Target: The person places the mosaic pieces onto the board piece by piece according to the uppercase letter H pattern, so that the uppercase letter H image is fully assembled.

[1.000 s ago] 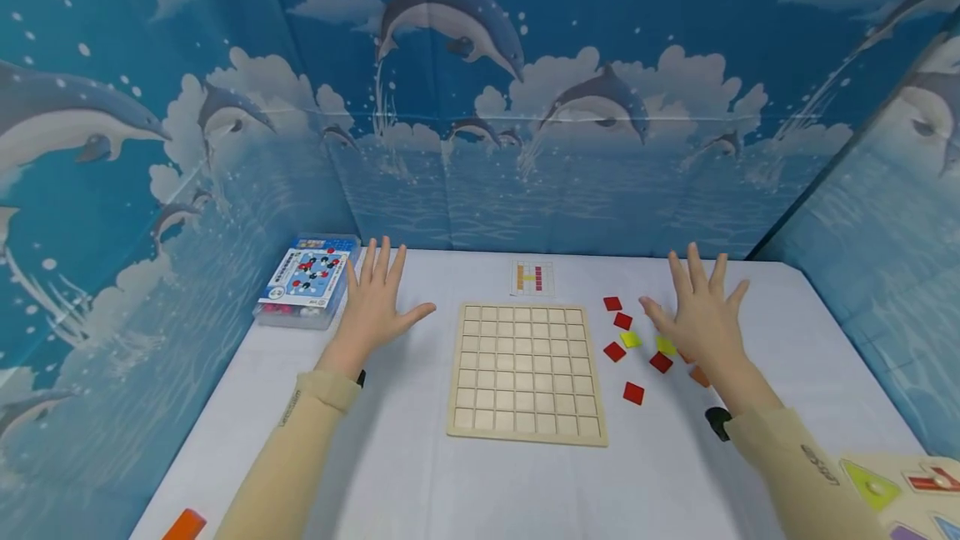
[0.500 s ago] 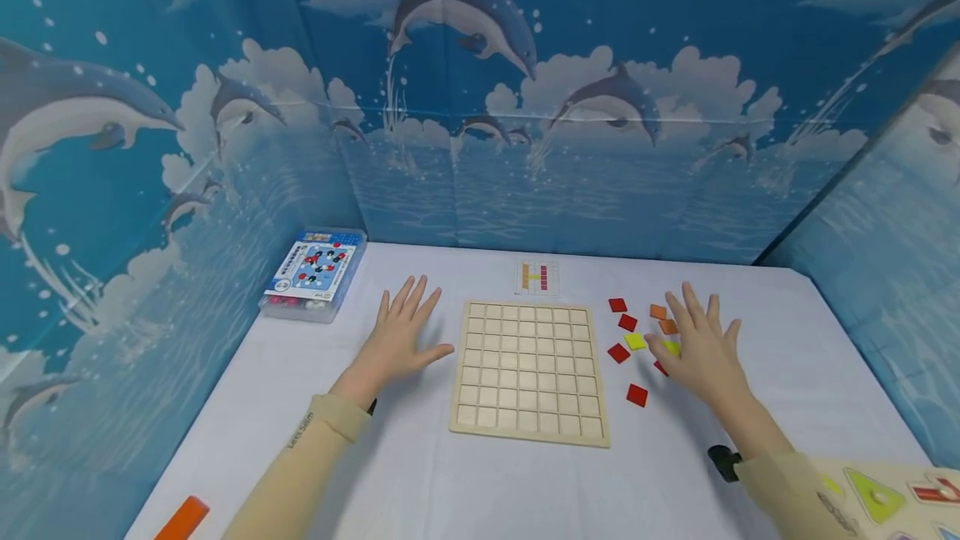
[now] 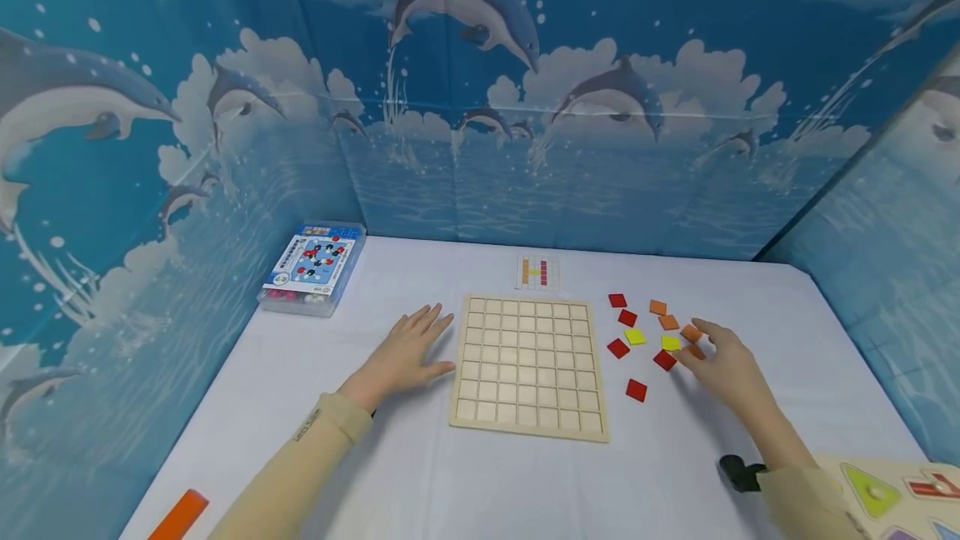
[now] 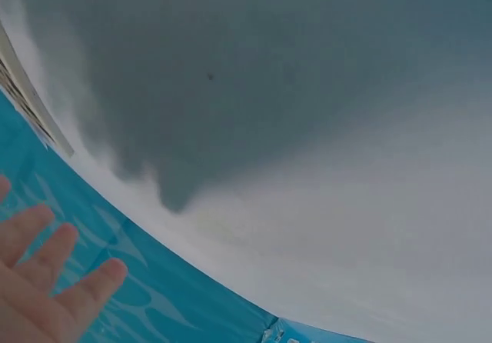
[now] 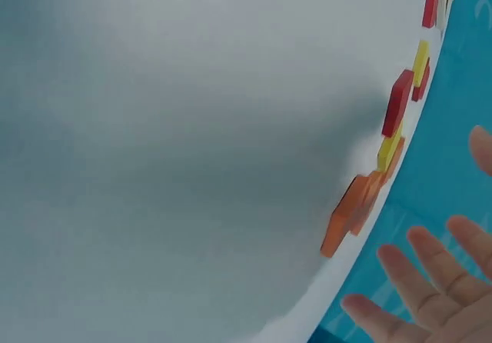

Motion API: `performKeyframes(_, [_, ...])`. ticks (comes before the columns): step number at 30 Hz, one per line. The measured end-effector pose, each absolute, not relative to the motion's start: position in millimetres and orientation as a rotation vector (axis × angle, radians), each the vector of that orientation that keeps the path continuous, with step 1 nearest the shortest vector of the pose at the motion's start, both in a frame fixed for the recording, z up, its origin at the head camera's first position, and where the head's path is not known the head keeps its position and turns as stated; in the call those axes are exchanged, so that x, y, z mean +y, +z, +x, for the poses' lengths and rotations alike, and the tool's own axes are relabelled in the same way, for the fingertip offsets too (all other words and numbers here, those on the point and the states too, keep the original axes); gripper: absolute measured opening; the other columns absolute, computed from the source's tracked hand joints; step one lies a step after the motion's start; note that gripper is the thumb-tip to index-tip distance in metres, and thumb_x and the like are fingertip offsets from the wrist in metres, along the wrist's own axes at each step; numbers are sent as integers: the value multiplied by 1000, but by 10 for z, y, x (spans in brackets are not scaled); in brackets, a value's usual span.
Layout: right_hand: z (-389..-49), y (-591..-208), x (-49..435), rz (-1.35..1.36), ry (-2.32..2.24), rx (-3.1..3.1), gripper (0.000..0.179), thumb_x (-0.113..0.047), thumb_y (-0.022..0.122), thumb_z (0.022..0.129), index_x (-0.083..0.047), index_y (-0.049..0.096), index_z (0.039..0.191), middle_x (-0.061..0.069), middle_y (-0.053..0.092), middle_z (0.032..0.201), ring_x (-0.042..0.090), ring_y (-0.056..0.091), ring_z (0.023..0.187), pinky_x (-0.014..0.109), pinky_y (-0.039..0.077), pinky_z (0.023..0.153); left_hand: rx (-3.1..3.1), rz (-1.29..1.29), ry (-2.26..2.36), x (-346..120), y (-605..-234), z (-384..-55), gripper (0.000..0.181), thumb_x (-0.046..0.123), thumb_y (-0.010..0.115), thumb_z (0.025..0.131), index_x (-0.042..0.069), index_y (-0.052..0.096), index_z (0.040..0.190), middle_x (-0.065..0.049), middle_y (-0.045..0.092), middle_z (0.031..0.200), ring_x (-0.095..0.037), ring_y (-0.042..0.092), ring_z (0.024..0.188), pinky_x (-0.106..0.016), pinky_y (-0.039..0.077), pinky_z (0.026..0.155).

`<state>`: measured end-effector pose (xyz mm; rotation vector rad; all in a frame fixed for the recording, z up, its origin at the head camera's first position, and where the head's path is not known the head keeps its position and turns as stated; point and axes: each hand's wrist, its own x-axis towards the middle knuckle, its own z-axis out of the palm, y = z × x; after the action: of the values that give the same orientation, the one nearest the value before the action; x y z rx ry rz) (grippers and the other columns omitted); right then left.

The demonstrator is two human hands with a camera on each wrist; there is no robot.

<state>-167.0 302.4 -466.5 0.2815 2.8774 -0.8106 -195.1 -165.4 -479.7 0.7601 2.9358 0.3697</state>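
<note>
My left hand (image 3: 401, 361) is held palm down with fingers extended, its thumb tip right at the left rim of a wooden grid board (image 3: 525, 354). The squares of this board hold no tiles. On the right, my right hand (image 3: 727, 365) hovers over the loose tiles, thumb and index finger apart and bent towards an orange tile (image 3: 692, 333). Close by lie a yellow tile (image 3: 670, 343) and a red tile (image 3: 664, 360). In the right wrist view the fingers spread beyond a nearer orange tile (image 5: 344, 216), with nothing in them.
Behind the board lies a small pattern card (image 3: 537, 272). A plastic box (image 3: 313, 269) with molecule pictures stands at the back left. An orange block (image 3: 178, 515) is at the front left, a wooden shape puzzle (image 3: 900, 473) at the front right. Dolphin curtains surround the table.
Both hands have come down from their raised, spread pose. The left has moved right towards the board; the right has lowered to the orange tiles, its fingers drawing closer together and bending.
</note>
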Motion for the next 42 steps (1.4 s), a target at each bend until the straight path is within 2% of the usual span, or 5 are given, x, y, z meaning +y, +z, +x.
performKeyframes(4, [-1659, -4683, 3104, 403, -858, 2810, 72, -24, 67, 93, 7, 32, 146, 37, 35, 141, 53, 38, 123, 58, 53, 92, 2899, 762, 380, -1625, -4822, -1936, 79, 52, 64, 91, 12, 36, 153, -17, 28, 161, -37, 28, 148, -57, 26, 119])
performKeyframes(12, [-1653, -4678, 3178, 539, -808, 2732, 60, -17, 69, 91, 12, 40, 134, 37, 43, 128, 48, 44, 109, 57, 51, 93, 2887, 790, 393, -1595, -4917, -1914, 77, 48, 69, 88, 10, 42, 150, -18, 36, 157, -37, 40, 142, -50, 35, 116])
performKeyframes(19, [-1673, -4740, 3192, 548, -792, 2716, 52, -9, 69, 90, 14, 44, 129, 35, 49, 119, 45, 48, 103, 52, 53, 90, 2876, 796, 360, -1592, -4958, -1931, 73, 49, 68, 89, 13, 46, 148, -14, 38, 157, -35, 37, 144, -52, 32, 117])
performKeyframes(27, [-1668, -4783, 3193, 474, -726, 2751, 46, -8, 69, 89, 14, 46, 121, 29, 53, 100, 39, 49, 90, 41, 54, 75, 2831, 808, 372, -1593, -4940, -1892, 74, 54, 66, 89, 16, 45, 149, -15, 38, 156, -41, 34, 144, -58, 31, 116])
performKeyframes(42, [-1774, -4619, 2843, 423, -940, 2766, 46, -15, 73, 88, 8, 47, 119, 19, 60, 94, 25, 56, 80, 25, 50, 63, 2762, 737, 377, -1587, -4906, -1847, 85, 58, 69, 83, 22, 36, 154, -9, 29, 162, -37, 23, 150, -63, 21, 118])
